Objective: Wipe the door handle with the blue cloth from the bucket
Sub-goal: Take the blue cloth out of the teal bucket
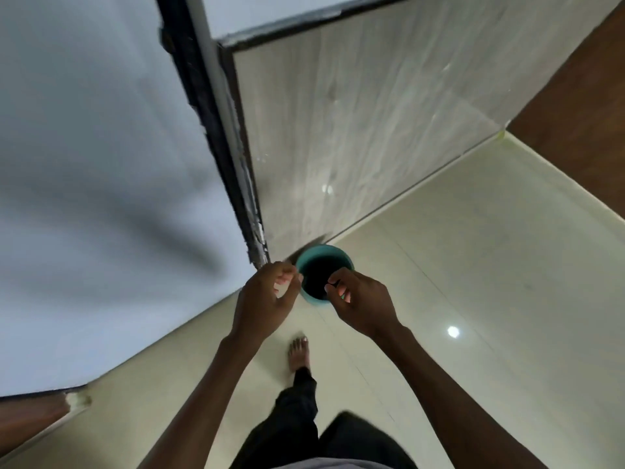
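Note:
A small teal bucket [324,257] stands on the pale floor at the foot of the tiled wall, its inside dark so I cannot see any cloth in it. My left hand [267,299] hovers just left of the rim, fingers loosely curled and holding nothing. My right hand [362,302] reaches over the right side of the rim, fingers curled with nothing visible in them. No blue cloth and no door handle show in this view.
A dark door frame [220,137] runs up between a plain white wall [84,164] and a glossy tiled wall [372,123]. A brown wooden panel [581,106] stands at the right. My bare foot [298,353] and dark trouser legs are on the cream floor below the bucket.

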